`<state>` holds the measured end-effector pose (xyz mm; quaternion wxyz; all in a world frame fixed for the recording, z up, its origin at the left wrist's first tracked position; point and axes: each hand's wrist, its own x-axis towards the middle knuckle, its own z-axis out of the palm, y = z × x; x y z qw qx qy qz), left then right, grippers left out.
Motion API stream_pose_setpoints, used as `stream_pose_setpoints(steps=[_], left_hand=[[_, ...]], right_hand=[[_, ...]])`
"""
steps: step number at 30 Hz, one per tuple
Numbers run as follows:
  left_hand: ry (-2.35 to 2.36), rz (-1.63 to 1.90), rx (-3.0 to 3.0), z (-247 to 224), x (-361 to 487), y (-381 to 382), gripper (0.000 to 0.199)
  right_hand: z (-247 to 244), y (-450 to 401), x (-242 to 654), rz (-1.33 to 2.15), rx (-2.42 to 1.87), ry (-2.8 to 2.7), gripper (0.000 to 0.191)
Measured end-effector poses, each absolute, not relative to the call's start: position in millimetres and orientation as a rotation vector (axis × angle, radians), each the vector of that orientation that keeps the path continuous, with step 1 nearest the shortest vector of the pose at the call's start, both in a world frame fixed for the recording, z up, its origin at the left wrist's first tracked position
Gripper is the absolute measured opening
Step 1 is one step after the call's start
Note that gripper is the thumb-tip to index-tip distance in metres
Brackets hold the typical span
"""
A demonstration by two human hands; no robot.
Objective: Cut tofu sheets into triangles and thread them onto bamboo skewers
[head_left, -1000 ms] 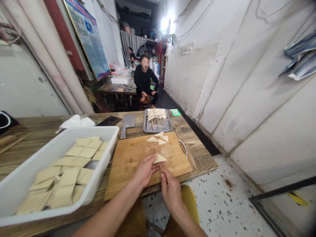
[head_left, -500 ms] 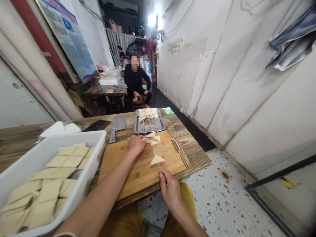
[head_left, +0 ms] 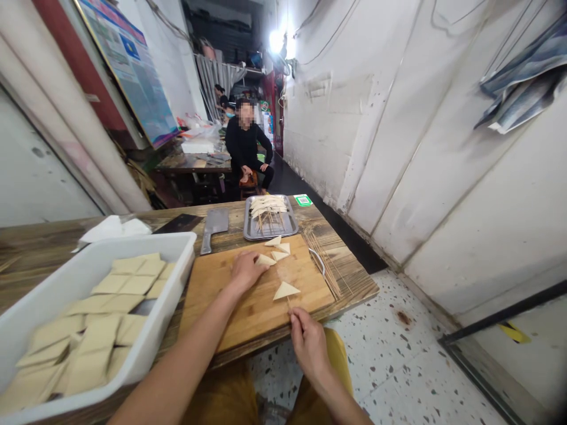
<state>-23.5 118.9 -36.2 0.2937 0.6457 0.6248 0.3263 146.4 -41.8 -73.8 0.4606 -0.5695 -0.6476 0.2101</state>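
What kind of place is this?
It looks like a small, plain food-prep workshop or snack-stall kitchen: there's a white tub of pale tofu-like squares, a cleaver by a wooden cutting board, and a metal tray of skewered triangles.

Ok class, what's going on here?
A person at a wooden table pinches a thin bamboo skewer in their right hand, a pale triangular tofu piece on it, over a rectangular wooden cutting board. Their left hand touches another triangle. A steel tray holds loaded skewers; a white plastic tub holds square tofu sheets.
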Motion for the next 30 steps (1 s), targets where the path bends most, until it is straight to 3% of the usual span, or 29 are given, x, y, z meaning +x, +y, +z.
stream_pose_setpoints(steps=[2,7,14,18,30], left_hand=[[1.622,0.896,1.783,-36.6,-26.2,114.8,0.011],[1.332,1.169,1.105,-32.1,-32.6,105.1,0.015],[1.004,1.122,0.563,-15.0,-53.5,86.5,0.003],[0.999,1.098,0.334,-12.7,-55.8,80.1,0.011],[1.007,1.187,0.301,-29.1,-54.2,79.4,0.009]], right_hand=[[-73.6,-43.9,147.5,0.509,-1.39,-1.584,0.025],[-66.8,-53.3,146.8,0.518,-1.333,-1.611,0.026],[-54.9,-61.7,139.9,0.592,-1.243,-1.719,0.026],[-55.4,-65.6,137.4,0.636,-1.22,-1.744,0.029],[-62.5,-63.9,131.9,0.673,-1.258,-1.745,0.03]])
